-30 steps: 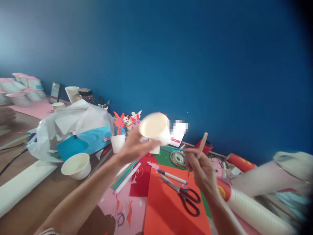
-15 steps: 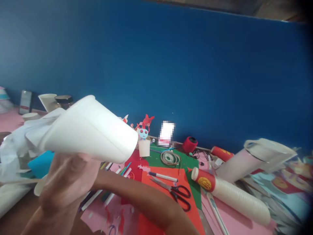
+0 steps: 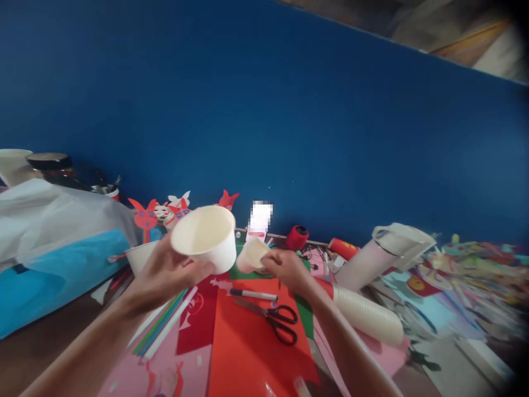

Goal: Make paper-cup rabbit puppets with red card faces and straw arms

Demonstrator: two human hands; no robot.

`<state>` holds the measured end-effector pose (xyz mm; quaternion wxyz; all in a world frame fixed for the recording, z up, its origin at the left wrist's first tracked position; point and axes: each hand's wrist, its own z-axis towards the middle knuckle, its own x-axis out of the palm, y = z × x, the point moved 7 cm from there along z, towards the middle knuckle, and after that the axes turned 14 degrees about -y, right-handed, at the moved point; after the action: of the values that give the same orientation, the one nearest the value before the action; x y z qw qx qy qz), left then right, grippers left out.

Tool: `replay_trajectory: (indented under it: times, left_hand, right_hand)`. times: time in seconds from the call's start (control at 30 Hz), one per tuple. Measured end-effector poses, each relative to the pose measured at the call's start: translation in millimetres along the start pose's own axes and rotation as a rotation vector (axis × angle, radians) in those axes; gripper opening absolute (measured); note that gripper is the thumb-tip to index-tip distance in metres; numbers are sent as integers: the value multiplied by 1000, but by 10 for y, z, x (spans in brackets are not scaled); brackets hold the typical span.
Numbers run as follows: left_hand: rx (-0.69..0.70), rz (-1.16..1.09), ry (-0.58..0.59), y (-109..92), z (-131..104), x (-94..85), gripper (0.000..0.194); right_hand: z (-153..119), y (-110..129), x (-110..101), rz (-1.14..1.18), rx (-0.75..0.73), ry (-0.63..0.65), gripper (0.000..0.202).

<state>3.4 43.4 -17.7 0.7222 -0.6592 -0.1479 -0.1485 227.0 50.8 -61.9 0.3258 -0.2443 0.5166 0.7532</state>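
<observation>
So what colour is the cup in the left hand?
White outside, cream inside; the cup shows best in the head view.

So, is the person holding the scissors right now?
No, the scissors lie on the orange paper, touched by neither the left hand, which holds a white cup, nor the right hand.

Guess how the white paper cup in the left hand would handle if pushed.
The white paper cup is probably light: the left hand alone holds it up. Its thin-looking wall might dent. Being round, it would likely roll if laid on its side.
</observation>
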Motion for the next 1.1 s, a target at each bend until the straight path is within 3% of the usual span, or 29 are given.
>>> replay_trajectory:
  times: [0.1,0.17,0.3,0.43,0.53,0.63,0.87,0.97,1.1]
  left_hand:
    - [-42,201,204,345,92,231,55]
    - [-119,253,219,618,120,258,51]
    - [-278,268,364,1053,5,318,56]
    - [-308,271,443,1189,-42,341,43]
    - [-334,180,437,1190,4,303,42]
    - [-432,33,369,1231,42,153,47]
    - [-589,-201,163,1433,82,-311,36]
    - [-604,-257,158,1428,145,-330,43]
    - [-600,-332,166,1345,254,-273,42]
  right_hand:
    - [4,-475,-484,-336,90,-203,35]
    - [18,-683,-633,-501,131,-278,36]
    - [70,-983,-604,-578,179,-265,34]
    - [83,-1102,-611,-584,191,-235,22]
    - [51,-982,-717,-565,186,-261,23]
    - [-16,-634,-754,-412,108,-349,29]
    - [-230,149,-255,-36,-108,-48,27]
    - [-320,311,-173,16,-192,47,27]
    - [-385,391,-128,-115,-240,34,28]
